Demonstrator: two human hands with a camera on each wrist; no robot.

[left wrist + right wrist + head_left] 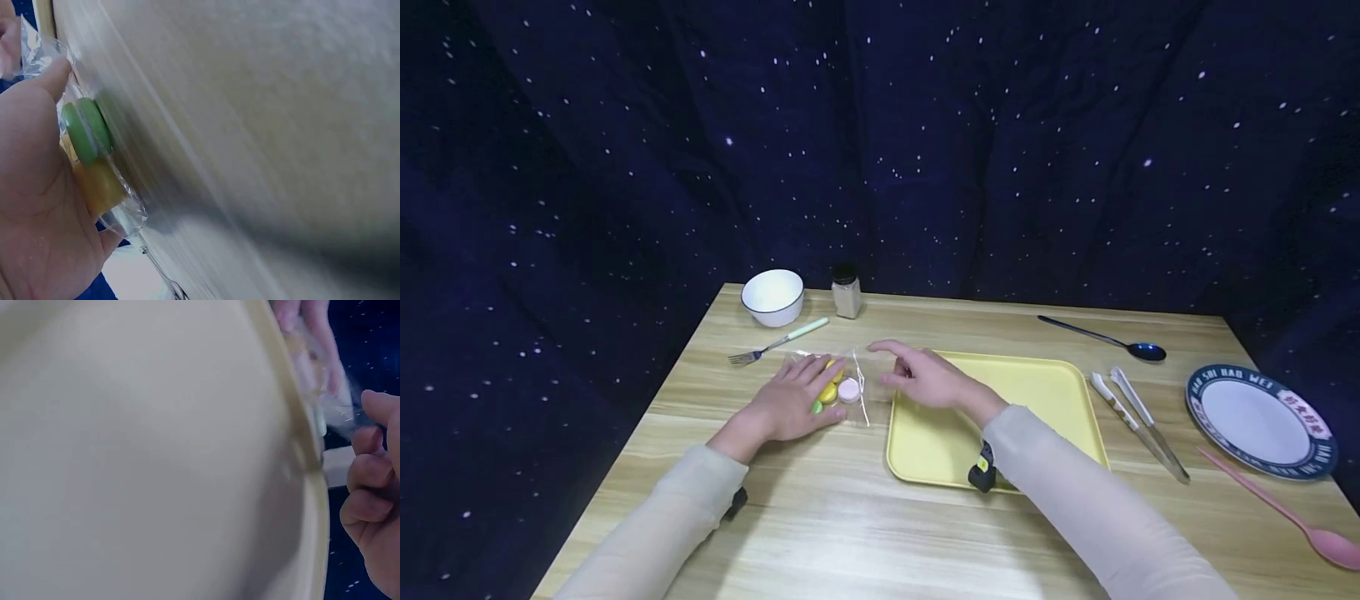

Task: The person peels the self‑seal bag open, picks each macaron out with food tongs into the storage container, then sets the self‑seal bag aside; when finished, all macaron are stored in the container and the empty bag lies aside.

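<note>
My left hand (790, 400) rests on a clear plastic bag (861, 407), its fingers spread over it. Inside lie yellow macarons (828, 394), a pale pink macaron (848, 390) and a green macaron (86, 131). The left palm and fingers hide part of the bag. To the right of the bag, my right hand (928, 379) hovers over the left side of a yellow tray (1037, 387). Its index finger reaches toward the bag while the other fingers (369, 472) bend loosely; I see nothing held in it.
Behind the bag are a fork (786, 337), a white bowl (775, 312) and a black-lidded jar (847, 298). Right of the tray lie tongs (1150, 433), a dark spoon (1146, 352), a rimmed plate (1255, 421) and a pink spoon (1333, 546).
</note>
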